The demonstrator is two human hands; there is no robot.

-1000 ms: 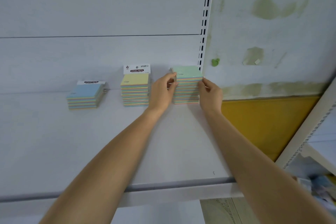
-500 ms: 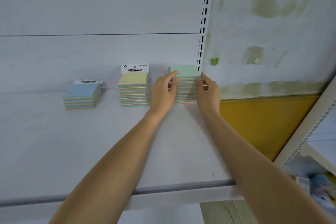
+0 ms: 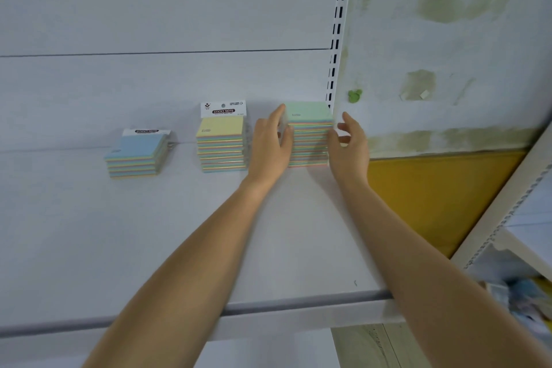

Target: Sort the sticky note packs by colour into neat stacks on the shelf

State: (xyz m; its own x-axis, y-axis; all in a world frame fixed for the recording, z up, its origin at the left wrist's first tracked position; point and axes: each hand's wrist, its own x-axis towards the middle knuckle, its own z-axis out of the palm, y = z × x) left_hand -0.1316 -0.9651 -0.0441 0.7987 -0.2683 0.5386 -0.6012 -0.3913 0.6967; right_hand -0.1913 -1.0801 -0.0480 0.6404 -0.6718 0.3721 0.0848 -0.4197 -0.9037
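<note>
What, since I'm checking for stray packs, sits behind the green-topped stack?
Only the white back panel and slotted upright show behind the green-topped stack; anything low behind it is covered.

On the shelf (image 3: 149, 233) a row runs along the back: the left stack (image 3: 136, 155), apart from it the middle stack (image 3: 221, 143), then the right stack (image 3: 309, 134) just before the slotted upright (image 3: 339, 24), flanked by the left hand (image 3: 270, 149), touching it, and the right hand (image 3: 348, 146), seemingly just apart

A shop: white slotted display shelving (image 3: 337, 39) holding packaged sticky note packs (image 3: 222, 140).
</note>
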